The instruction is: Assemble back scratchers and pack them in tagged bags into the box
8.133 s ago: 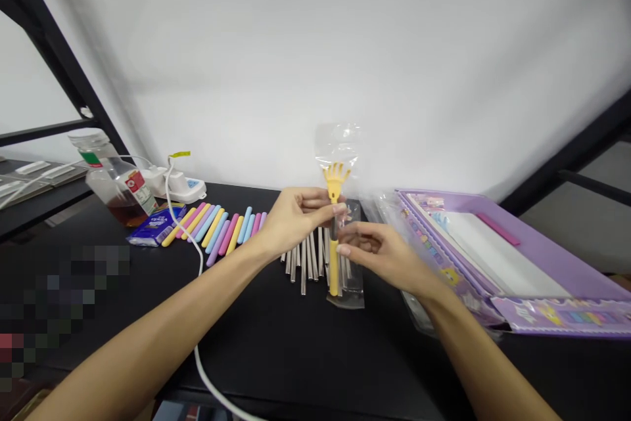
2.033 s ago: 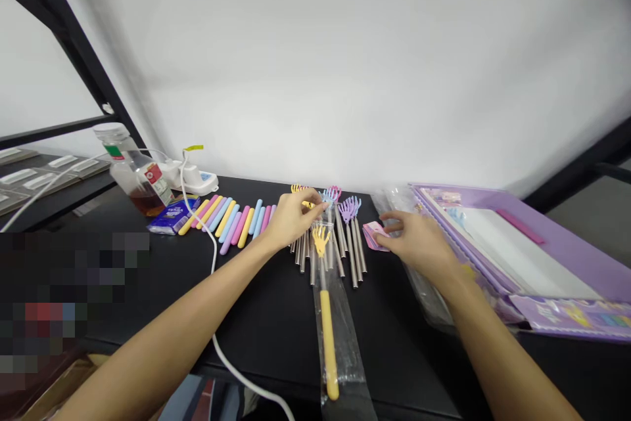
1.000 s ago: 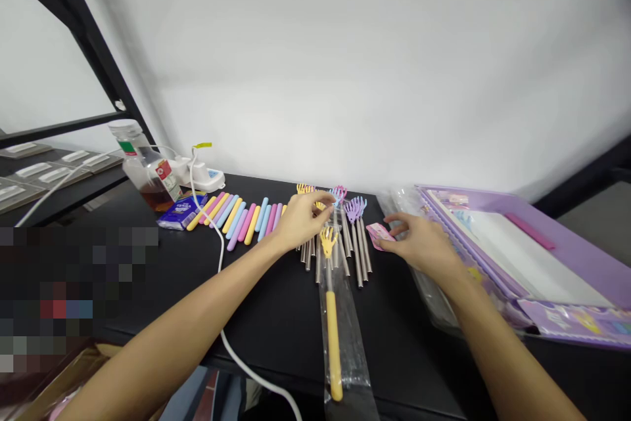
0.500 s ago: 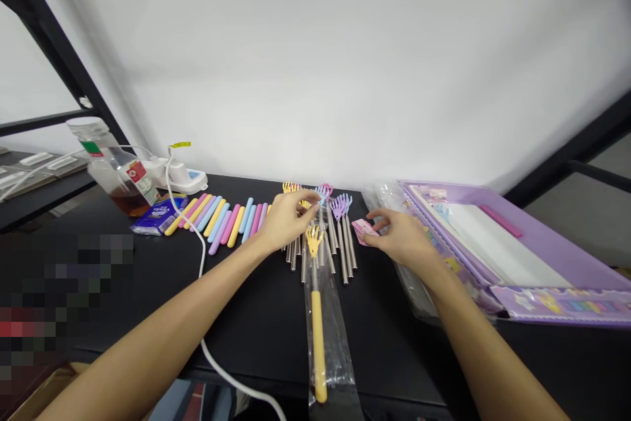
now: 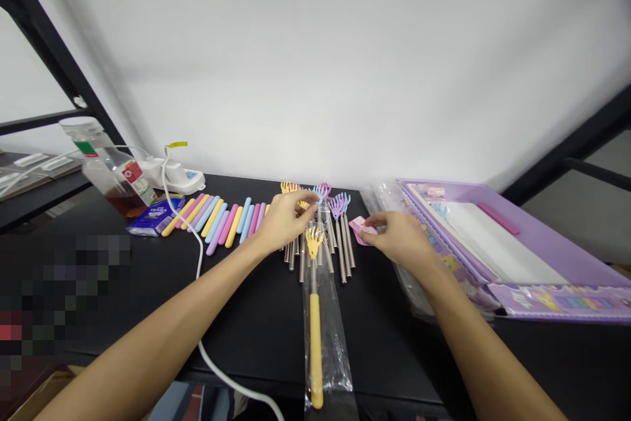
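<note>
Seeing pastel handles point(image 5: 213, 224) lying in a row. Curling the left hand point(image 5: 283, 219) over metal rods point(image 5: 341, 250), bringing thumb and forefinger close together; being unable to tell if gripping anything. Seeing the yellow scratcher point(image 5: 315, 322) lying inside the clear bag point(image 5: 336, 342). Touching the pink card point(image 5: 357, 230) with the right hand point(image 5: 404, 240), grasp remaining unclear.

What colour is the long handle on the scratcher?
The handle is yellow, clearest in the head view.
</note>
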`<state>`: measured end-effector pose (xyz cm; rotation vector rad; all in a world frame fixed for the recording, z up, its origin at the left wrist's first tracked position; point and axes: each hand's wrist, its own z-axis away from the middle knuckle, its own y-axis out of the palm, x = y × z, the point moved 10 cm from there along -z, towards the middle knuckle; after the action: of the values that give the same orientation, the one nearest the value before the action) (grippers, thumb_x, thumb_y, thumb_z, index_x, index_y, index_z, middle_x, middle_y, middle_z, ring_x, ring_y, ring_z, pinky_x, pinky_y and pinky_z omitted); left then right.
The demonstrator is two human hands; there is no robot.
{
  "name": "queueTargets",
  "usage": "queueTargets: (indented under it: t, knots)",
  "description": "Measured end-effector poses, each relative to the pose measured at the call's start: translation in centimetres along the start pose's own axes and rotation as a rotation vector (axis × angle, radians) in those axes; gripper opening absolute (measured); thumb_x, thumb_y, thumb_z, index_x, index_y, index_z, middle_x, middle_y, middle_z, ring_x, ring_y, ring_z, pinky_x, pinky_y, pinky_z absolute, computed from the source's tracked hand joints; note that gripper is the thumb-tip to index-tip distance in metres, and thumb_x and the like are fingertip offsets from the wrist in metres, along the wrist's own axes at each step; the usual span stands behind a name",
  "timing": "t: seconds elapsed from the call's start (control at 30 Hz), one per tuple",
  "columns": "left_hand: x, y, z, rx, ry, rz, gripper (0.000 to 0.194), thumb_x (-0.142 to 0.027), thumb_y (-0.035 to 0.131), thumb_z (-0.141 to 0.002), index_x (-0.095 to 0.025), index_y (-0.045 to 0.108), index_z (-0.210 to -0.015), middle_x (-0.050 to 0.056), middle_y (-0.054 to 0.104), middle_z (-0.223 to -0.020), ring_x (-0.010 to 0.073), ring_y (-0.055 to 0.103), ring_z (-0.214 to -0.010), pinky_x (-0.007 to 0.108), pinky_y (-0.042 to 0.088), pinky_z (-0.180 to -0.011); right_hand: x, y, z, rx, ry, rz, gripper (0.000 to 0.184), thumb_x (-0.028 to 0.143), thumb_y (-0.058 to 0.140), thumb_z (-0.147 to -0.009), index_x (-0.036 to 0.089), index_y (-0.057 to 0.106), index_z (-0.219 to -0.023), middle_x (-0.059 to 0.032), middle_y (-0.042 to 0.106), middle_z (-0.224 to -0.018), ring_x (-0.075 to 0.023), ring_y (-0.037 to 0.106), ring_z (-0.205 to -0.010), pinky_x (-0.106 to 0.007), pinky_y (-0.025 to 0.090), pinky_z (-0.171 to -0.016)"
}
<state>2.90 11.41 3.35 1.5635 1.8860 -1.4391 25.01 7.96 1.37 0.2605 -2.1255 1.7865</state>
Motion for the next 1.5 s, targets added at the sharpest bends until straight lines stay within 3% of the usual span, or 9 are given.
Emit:
queueTargets:
  t: [0.33, 0.8, 0.93, 1.07, 1.17, 1.23, 1.37, 1.5]
  knots:
    - [0.0, 0.0, 0.0, -0.003, 0.008, -0.021, 0.024, -0.018, 0.056, -0.089, -0.018, 0.072, -0.107, 0.005, 0.076, -0.106, 0.0155, 0.072, -0.079, 0.026, 0.059, -0.071, 0.0, -0.6, 0.0, -0.029, -0.035, 0.002, 0.033, 0.042, 0.065, -0.083, 0.019, 0.079, -0.102, -0.0101, 0.079, -0.104, -0.0323, 0.073, -0.099, -0.039, 0.052, -0.082]
    - [0.3, 0.2, 0.0, 0.010, 0.018, -0.021, 0.025, -0.019, 0.055, -0.090, -0.018, 0.072, -0.109, 0.005, 0.076, -0.106, 0.0142, 0.072, -0.075, 0.026, 0.059, -0.069, -0.1, -0.5, -0.1, 0.001, -0.055, 0.004, 0.035, 0.044, 0.063, -0.089, 0.018, 0.079, -0.105, -0.0138, 0.078, -0.107, -0.0341, 0.073, -0.101, -0.041, 0.053, -0.085]
    - [0.1, 0.1, 0.0, 0.002, 0.015, -0.029, 0.023, -0.019, 0.056, -0.090, -0.018, 0.072, -0.107, 0.005, 0.076, -0.105, 0.0156, 0.072, -0.078, 0.027, 0.060, -0.070, 0.2, -2.3, 0.2, -0.097, -0.032, -0.052, 0.034, 0.043, 0.068, -0.081, 0.019, 0.078, -0.103, -0.0109, 0.079, -0.102, -0.0318, 0.073, -0.096, -0.042, 0.053, -0.085]
    - [0.0, 0.0, 0.0, -0.011, 0.005, -0.022, 0.022, -0.016, 0.057, -0.089, -0.018, 0.071, -0.106, 0.005, 0.076, -0.105, 0.0172, 0.074, -0.088, 0.027, 0.061, -0.077, 1.1, -3.9, 0.6, -0.255, -0.105, -0.339, 0.032, 0.040, 0.074, -0.072, 0.019, 0.076, -0.096, -0.0071, 0.076, -0.086, -0.0257, 0.071, -0.084, -0.038, 0.055, -0.079]
    - [0.4, 0.1, -0.1, -0.009, -0.010, 0.027, 0.022, -0.015, 0.061, -0.088, -0.018, 0.071, -0.106, 0.005, 0.076, -0.107, 0.0167, 0.074, -0.087, 0.027, 0.062, -0.078, 2.4, -2.4, 0.5, -0.164, -0.173, -0.612, 0.034, 0.042, 0.074, -0.071, 0.017, 0.072, -0.093, -0.0048, 0.070, -0.073, -0.0209, 0.068, -0.069, -0.035, 0.056, -0.068]
    - [0.7, 0.1, -0.1, -0.003, -0.026, 0.060, 0.024, -0.014, 0.063, -0.086, -0.018, 0.071, -0.108, 0.006, 0.076, -0.107, 0.0162, 0.074, -0.086, 0.028, 0.062, -0.078, 3.3, -1.9, 0.5, -0.148, -0.203, -0.668, 0.033, 0.042, 0.074, -0.072, 0.016, 0.072, -0.092, -0.0045, 0.068, -0.072, -0.0200, 0.067, -0.067, -0.034, 0.057, -0.067]
    - [1.1, 0.1, -0.3, 0.003, -0.038, 0.078, 0.027, -0.013, 0.062, -0.086, -0.017, 0.070, -0.111, 0.007, 0.076, -0.106, 0.0168, 0.074, -0.088, 0.029, 0.062, -0.081, 4.8, -2.8, 0.9, -0.155, -0.298, -0.430, 0.021, 0.035, 0.065, -0.082, 0.019, 0.074, -0.091, -0.0059, 0.073, -0.081, -0.0200, 0.068, -0.074, -0.033, 0.054, -0.072]
    - [1.0, 0.2, -0.2, 0.008, -0.033, 0.072, 0.026, -0.012, 0.060, -0.087, -0.017, 0.070, -0.110, 0.007, 0.076, -0.108, 0.0172, 0.074, -0.087, 0.029, 0.061, -0.079, 4.4, -2.3, 1.8, 0.106, -0.326, -0.195, 0.022, 0.032, 0.058, -0.088, 0.024, 0.075, -0.100, -0.0024, 0.075, -0.090, -0.0169, 0.065, -0.070, -0.030, 0.049, -0.066]
